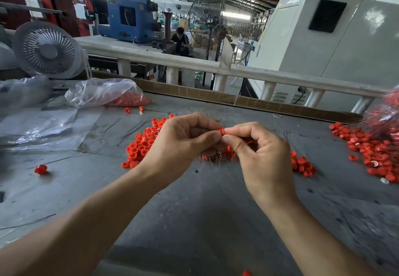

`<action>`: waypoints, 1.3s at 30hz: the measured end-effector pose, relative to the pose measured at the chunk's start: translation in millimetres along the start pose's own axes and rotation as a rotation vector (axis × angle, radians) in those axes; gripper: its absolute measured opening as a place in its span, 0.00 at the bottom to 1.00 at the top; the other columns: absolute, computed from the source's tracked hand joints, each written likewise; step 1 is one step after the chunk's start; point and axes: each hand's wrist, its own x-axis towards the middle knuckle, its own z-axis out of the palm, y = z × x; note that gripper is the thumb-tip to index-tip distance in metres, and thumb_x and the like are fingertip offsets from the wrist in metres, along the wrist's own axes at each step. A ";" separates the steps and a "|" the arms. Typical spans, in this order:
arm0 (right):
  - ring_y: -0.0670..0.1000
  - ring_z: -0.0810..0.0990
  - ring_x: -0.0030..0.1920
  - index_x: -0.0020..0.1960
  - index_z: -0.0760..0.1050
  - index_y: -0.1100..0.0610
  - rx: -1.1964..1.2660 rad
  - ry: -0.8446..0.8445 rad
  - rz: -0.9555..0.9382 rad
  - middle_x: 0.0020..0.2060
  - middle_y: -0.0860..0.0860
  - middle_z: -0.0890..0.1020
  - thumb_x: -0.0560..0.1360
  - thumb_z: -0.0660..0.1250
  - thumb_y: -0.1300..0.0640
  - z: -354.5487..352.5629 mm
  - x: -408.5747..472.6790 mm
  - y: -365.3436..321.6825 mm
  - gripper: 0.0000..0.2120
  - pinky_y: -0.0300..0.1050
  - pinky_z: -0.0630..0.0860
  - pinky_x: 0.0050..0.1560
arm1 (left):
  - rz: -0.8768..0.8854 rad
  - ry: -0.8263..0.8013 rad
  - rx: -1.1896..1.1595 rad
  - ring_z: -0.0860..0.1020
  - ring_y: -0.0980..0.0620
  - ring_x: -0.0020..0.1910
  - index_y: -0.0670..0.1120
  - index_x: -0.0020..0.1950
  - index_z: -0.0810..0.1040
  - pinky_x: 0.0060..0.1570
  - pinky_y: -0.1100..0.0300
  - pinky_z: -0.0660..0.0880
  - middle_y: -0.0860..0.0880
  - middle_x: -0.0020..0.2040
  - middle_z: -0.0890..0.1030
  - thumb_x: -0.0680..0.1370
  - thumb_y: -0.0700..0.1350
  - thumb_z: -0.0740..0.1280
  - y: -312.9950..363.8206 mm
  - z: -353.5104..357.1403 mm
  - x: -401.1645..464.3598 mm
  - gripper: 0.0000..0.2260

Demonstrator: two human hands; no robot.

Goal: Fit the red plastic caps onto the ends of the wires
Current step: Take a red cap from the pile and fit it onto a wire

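Observation:
My left hand (181,141) and my right hand (257,148) meet above the grey table (194,211). Between their fingertips sits one small red cap (221,131), pinched by my right thumb and forefinger, with my left fingers curled against it. A bundle of thin copper wires (210,159) shows below and behind my hands, partly hidden by them; whether my left hand holds a wire cannot be made out. A heap of loose red caps (142,144) lies on the table just left of my left hand.
More red caps (302,165) lie right of my right hand, and a wide spread (371,148) at far right. A clear bag of caps (121,96) and plastic sheets (41,124) sit at left. A white fan (47,51) stands at the back.

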 end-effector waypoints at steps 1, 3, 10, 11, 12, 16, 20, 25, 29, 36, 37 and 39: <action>0.46 0.84 0.45 0.47 0.85 0.53 -0.003 -0.002 -0.009 0.41 0.44 0.85 0.73 0.77 0.60 -0.7 0.2 -0.5 0.04 0.45 0.81 0.49 | 0.000 0.000 0.001 0.86 0.44 0.49 0.41 0.55 0.83 0.51 0.54 0.84 0.42 0.47 0.87 0.74 0.43 0.72 0.0 0.2 0.1 0.11; 0.45 0.84 0.47 0.47 0.86 0.55 -0.023 -0.001 -0.063 0.42 0.44 0.85 0.73 0.77 0.61 -1.7 0.8 -1.2 0.04 0.41 0.80 0.49 | -0.001 0.003 0.006 0.86 0.44 0.49 0.41 0.55 0.83 0.51 0.54 0.84 0.42 0.47 0.87 0.75 0.42 0.72 -0.4 0.3 0.0 0.10; 0.45 0.81 0.47 0.52 0.85 0.57 -0.171 -0.002 -0.223 0.47 0.46 0.82 0.74 0.77 0.62 2.6 -0.7 -1.3 0.07 0.39 0.77 0.48 | -0.068 0.070 -0.130 0.86 0.46 0.45 0.41 0.51 0.84 0.48 0.57 0.83 0.39 0.45 0.86 0.73 0.43 0.73 -1.4 2.9 0.4 0.09; 0.46 0.80 0.46 0.52 0.85 0.57 -0.199 0.007 -0.242 0.47 0.47 0.81 0.75 0.77 0.61 4.1 -1.3 -1.1 0.06 0.42 0.78 0.47 | -0.087 0.075 -0.161 0.85 0.46 0.45 0.41 0.51 0.84 0.48 0.56 0.83 0.39 0.46 0.86 0.73 0.44 0.73 -1.6 4.2 0.1 0.10; 0.47 0.80 0.46 0.52 0.84 0.58 -0.224 0.018 -0.262 0.47 0.48 0.81 0.76 0.76 0.60 5.8 -1.9 -1.1 0.06 0.46 0.78 0.46 | -0.107 0.075 -0.189 0.85 0.45 0.46 0.41 0.51 0.84 0.49 0.56 0.82 0.38 0.47 0.86 0.72 0.45 0.73 -2.1 5.5 -0.2 0.11; 0.54 0.81 0.49 0.49 0.82 0.59 -0.357 0.069 -0.334 0.47 0.50 0.81 0.77 0.75 0.60 13.2 -2.9 -1.6 0.03 0.52 0.78 0.46 | -0.205 0.061 -0.302 0.82 0.44 0.48 0.39 0.52 0.83 0.49 0.56 0.82 0.36 0.50 0.83 0.74 0.42 0.72 -3.4 9.4 -1.2 0.09; 0.55 0.81 0.49 0.49 0.82 0.59 -0.454 0.086 -0.398 0.47 0.51 0.82 0.76 0.74 0.62 14.2 -2.2 -1.3 0.03 0.50 0.77 0.48 | -0.285 0.055 -0.356 0.78 0.41 0.52 0.41 0.51 0.81 0.54 0.52 0.81 0.36 0.52 0.80 0.79 0.38 0.69 -1.5 9.1 -1.3 0.04; 0.55 0.80 0.49 0.49 0.81 0.59 -0.481 0.076 -0.413 0.46 0.51 0.81 0.76 0.72 0.62 12.6 -0.2 1.4 0.02 0.45 0.75 0.49 | -0.305 0.017 -0.385 0.81 0.46 0.46 0.40 0.53 0.81 0.50 0.54 0.82 0.38 0.50 0.81 0.78 0.40 0.69 2.7 8.8 -1.2 0.06; 0.56 0.80 0.48 0.48 0.81 0.59 -0.500 0.060 -0.408 0.45 0.51 0.81 0.75 0.70 0.60 10.2 1.5 3.6 0.03 0.50 0.76 0.47 | -0.311 0.018 -0.353 0.83 0.46 0.46 0.39 0.56 0.81 0.47 0.54 0.83 0.38 0.49 0.83 0.81 0.40 0.67 2.6 8.4 -1.7 0.07; 0.58 0.79 0.45 0.44 0.80 0.60 -0.501 0.049 -0.439 0.41 0.52 0.81 0.73 0.69 0.66 10.4 1.7 2.0 0.03 0.56 0.76 0.46 | -0.315 0.015 -0.273 0.83 0.46 0.47 0.39 0.53 0.83 0.50 0.53 0.83 0.40 0.48 0.84 0.81 0.40 0.66 1.9 8.2 -2.2 0.07; 0.58 0.79 0.45 0.43 0.80 0.60 -0.498 0.050 -0.440 0.41 0.52 0.81 0.73 0.70 0.65 10.4 2.2 2.5 0.02 0.56 0.76 0.46 | -0.311 0.016 -0.273 0.83 0.45 0.47 0.39 0.53 0.84 0.49 0.53 0.83 0.40 0.49 0.84 0.82 0.40 0.65 2.0 7.5 -1.9 0.08; 0.56 0.79 0.45 0.43 0.80 0.59 -0.485 0.049 -0.420 0.41 0.50 0.81 0.74 0.73 0.65 10.8 3.8 4.1 0.03 0.56 0.75 0.47 | -0.308 0.015 -0.279 0.83 0.45 0.48 0.36 0.56 0.83 0.49 0.53 0.83 0.39 0.49 0.83 0.82 0.41 0.64 2.4 6.7 -1.1 0.11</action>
